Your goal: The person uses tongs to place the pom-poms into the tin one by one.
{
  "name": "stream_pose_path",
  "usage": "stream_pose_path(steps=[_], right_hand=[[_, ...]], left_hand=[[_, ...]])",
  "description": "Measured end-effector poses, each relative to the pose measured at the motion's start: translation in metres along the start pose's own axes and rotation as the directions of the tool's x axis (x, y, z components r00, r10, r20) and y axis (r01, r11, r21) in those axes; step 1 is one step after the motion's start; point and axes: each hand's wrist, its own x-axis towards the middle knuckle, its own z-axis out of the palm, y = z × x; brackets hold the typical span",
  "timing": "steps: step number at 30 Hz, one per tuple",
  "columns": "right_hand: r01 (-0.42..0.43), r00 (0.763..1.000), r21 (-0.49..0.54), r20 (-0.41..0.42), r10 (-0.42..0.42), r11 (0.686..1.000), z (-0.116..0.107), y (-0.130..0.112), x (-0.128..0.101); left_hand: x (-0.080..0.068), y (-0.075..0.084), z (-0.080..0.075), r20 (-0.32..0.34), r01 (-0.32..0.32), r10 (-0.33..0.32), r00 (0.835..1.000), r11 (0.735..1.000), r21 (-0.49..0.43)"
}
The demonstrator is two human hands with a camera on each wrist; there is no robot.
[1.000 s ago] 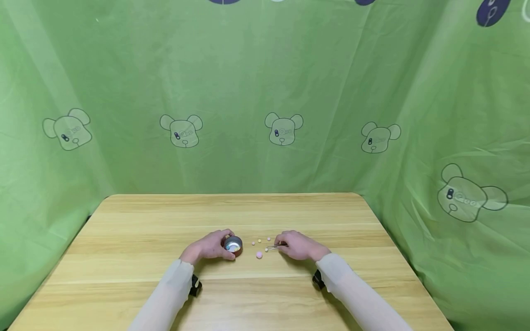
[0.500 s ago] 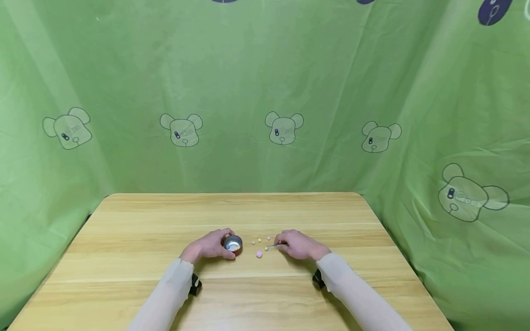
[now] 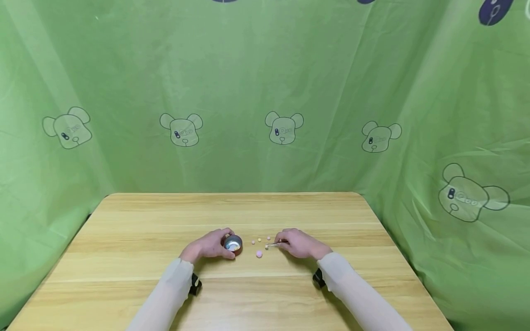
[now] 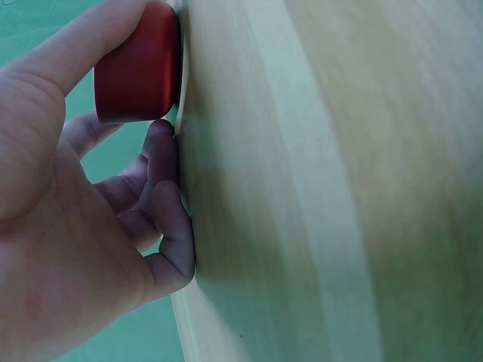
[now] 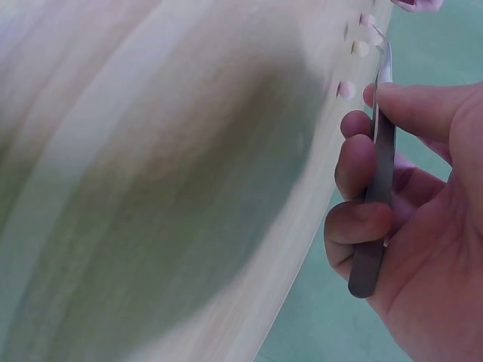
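My left hand [image 3: 212, 245] grips a small round red tin [image 4: 139, 72] by its side, thumb and fingers about the wall. The tin stands on the table with its silvery inside showing; some small pale and bluish bits lie in it. My right hand [image 3: 300, 243] holds metal tweezers [image 5: 383, 158] with bent tips, pointing left. At their tips is a small pale yellow ball [image 3: 267, 247]; whether it is off the table I cannot tell. Close by lie a larger pink ball [image 3: 259, 253], a small pink ball [image 3: 253, 242], a yellow ball [image 3: 259, 240] and another pink ball [image 3: 268, 238].
The wooden table [image 3: 165, 266] carries all of this. Green cloth [image 3: 232, 161] with bear-head prints hangs behind it and along both sides. Black wrist cameras, one of them the right-hand camera [image 3: 318, 278], sit under the forearms.
The tweezers and right hand have risen slightly, and the pale yellow ball at the tips has shifted a little with them. The left hand and the tin keep their place.
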Motion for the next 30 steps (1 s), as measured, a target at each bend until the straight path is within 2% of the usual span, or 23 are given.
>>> stream_pose_path(steps=[11,23,30], right_hand=[[-0.019,1.000,0.029,-0.001,0.019,0.999,-0.0024,-0.0025,-0.0003],[0.029,0.999,0.035,-0.040,-0.028,0.999,-0.0054,-0.0070,0.0052],[0.022,0.999,0.041,-0.039,-0.020,0.999,-0.0067,-0.0097,0.0095]], left_hand=[[-0.0008,-0.0012,0.0019,0.005,-0.001,0.001,1.000,1.000,0.003],[0.0002,-0.0010,-0.0007,0.003,-0.005,0.005,1.000,1.000,-0.004],[0.0005,-0.0019,-0.0001,0.002,-0.002,0.002,1.000,1.000,0.004]])
